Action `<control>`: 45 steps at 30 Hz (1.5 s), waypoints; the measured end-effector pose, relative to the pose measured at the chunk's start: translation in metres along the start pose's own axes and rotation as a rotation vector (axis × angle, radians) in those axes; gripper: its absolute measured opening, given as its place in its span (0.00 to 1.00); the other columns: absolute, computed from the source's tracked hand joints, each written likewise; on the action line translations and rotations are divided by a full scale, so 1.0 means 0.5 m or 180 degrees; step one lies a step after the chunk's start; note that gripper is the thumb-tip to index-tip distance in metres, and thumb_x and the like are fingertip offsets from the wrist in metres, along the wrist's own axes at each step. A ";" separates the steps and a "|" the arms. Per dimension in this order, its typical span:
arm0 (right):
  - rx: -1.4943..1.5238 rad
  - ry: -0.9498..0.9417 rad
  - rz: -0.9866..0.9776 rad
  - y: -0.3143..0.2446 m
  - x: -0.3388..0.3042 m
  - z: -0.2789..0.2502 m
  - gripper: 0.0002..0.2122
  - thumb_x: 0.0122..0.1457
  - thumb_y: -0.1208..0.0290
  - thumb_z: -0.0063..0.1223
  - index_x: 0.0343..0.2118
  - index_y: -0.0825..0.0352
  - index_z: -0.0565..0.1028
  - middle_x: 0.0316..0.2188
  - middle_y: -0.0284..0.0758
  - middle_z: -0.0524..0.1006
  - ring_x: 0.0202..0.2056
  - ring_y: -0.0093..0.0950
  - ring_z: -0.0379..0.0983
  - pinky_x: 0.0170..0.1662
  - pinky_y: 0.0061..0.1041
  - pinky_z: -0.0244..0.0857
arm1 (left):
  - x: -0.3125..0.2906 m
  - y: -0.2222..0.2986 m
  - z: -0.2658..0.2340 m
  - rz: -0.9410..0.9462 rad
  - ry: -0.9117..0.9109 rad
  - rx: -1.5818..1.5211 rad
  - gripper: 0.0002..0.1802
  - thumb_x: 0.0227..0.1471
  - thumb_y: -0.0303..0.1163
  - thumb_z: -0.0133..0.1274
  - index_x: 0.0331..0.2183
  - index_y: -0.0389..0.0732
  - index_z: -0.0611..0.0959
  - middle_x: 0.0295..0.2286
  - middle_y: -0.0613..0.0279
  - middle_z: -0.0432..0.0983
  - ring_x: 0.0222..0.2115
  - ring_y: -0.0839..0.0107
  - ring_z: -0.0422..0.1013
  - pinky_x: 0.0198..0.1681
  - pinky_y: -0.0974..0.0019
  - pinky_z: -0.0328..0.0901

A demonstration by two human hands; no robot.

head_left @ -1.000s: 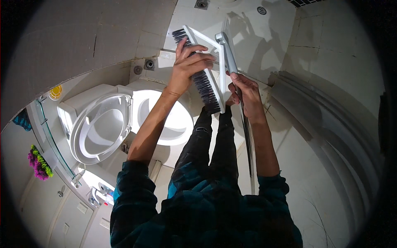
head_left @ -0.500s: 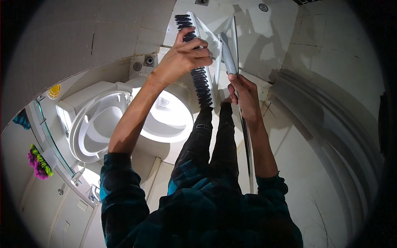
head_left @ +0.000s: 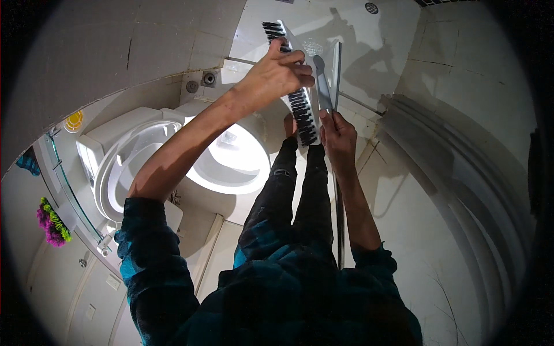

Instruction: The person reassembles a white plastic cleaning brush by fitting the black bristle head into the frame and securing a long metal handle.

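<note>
A long floor-brush head with black bristles and a white back is held slantwise over my legs. My left hand is closed around its middle, thumb on the bristle side and fingers over the back. To its right, my right hand grips the lower end of a slim, pale grey, round-topped handle; its exact kind is unclear. A narrow white strip rises beside that handle; whether it joins the brush is hidden. By the handle's top shows a speckled whitish patch.
At my left stand a white toilet with a bright bowl and a white basin. A glass shelf runs along the left wall. Grey curtain-like folds hang at right. A round floor drain lies far ahead.
Both hands and the brush head have shifted slightly to the right. The brush has turned, and the white struts seen behind it earlier are now mostly hidden.
</note>
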State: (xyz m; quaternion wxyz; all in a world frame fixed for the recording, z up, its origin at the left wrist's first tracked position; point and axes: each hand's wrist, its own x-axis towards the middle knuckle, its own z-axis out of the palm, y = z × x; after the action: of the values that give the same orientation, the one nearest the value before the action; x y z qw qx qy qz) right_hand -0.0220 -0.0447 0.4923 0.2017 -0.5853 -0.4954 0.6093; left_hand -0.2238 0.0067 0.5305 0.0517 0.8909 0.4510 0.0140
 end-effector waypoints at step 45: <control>-0.0251 -0.0016 -0.0245 -0.015 -0.024 -0.031 0.08 0.54 0.69 0.47 0.28 0.69 0.71 0.13 0.34 0.68 0.15 0.23 0.60 0.19 0.20 0.56 | -0.019 -0.010 -0.028 0.0092 0.0365 -0.1118 0.10 0.27 0.30 0.53 0.22 0.48 0.79 0.28 0.75 0.72 0.39 0.76 0.64 0.52 0.58 0.48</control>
State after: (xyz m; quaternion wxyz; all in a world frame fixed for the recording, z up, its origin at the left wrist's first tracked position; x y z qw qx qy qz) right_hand -0.0076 -0.0458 0.5076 0.2005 -0.5718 -0.5417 0.5826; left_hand -0.2344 0.0032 0.5442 0.1804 0.8723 0.4310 0.1440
